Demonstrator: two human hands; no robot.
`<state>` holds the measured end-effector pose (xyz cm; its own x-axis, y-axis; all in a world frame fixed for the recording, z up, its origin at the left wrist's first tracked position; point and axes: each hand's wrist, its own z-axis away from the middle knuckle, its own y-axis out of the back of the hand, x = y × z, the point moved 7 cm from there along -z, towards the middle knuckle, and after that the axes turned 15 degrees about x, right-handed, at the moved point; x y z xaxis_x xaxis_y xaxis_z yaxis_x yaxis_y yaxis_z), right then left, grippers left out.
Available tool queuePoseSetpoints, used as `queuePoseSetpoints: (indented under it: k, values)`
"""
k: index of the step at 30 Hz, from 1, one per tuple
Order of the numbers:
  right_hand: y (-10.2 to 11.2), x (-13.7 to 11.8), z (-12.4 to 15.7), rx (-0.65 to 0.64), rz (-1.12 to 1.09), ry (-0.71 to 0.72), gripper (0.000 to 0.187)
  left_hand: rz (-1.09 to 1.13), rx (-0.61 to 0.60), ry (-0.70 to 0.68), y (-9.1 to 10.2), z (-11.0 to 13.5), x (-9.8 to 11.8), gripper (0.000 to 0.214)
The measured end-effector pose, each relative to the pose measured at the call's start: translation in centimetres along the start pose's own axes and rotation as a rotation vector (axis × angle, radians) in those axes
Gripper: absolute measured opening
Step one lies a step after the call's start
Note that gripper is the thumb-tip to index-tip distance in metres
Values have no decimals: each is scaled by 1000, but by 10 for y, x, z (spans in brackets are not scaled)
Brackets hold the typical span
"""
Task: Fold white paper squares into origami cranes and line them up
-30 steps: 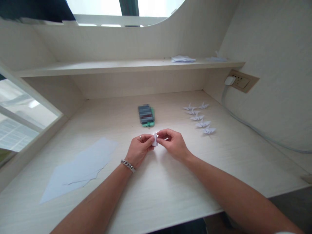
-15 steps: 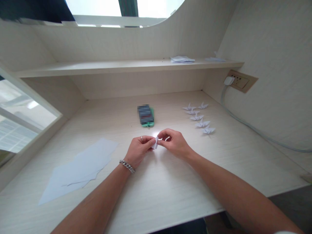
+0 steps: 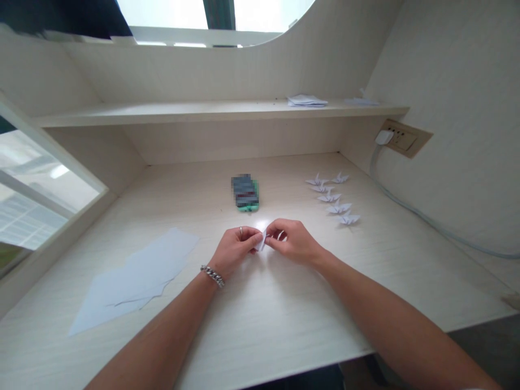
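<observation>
Both my hands meet over the middle of the pale wooden desk [image 3: 284,325]. My left hand [image 3: 235,252], with a ring and a metal bracelet at the wrist, pinches a small folded piece of white paper [image 3: 262,240]. My right hand [image 3: 294,242] pinches the same paper from the right side. Most of the folded paper is hidden by my fingers.
A phone in a green case [image 3: 246,193] lies just beyond my hands. Several finished white paper cranes [image 3: 332,196] sit in a row at the right. Flat paper sheets [image 3: 134,279] lie at the left. More paper [image 3: 306,101] rests on the shelf; a cable [image 3: 426,216] runs from the wall socket [image 3: 402,138].
My hands have sunk a little toward the desk and the paper between them has been pressed smaller; less of it shows now. Nothing else on the desk has moved.
</observation>
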<state>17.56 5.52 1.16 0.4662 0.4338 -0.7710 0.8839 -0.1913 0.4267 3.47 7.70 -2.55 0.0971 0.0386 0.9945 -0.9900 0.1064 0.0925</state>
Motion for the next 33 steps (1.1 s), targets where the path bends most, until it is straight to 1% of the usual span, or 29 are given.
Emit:
queuePoseSetpoints:
  k: [3, 7, 15, 18, 23, 28, 31, 33]
  values:
    - [1, -5, 1, 9, 60, 93, 5, 46, -18, 41, 0, 0, -3, 27]
    - [1, -8, 2, 35, 119, 158, 8, 120, -54, 106, -3, 2, -4, 31]
    - [2, -20, 6, 55, 282, 272, 15, 228, -12, 186, -2, 5, -3, 31]
    - [3, -20, 7, 79, 272, 282, 15, 232, -29, 190, -2, 5, -3, 30]
    - [1, -19, 6, 91, 216, 274, 13, 269, -24, 204, -2, 4, -5, 30]
    - [0, -19, 7, 105, 214, 288, 15, 283, -29, 215, -4, 6, -4, 30]
    - [-1, -18, 8, 104, 188, 290, 15, 288, -43, 202, -5, 7, -2, 29]
    - [0, -18, 8, 123, 156, 279, 15, 295, -29, 182, -4, 6, -3, 29]
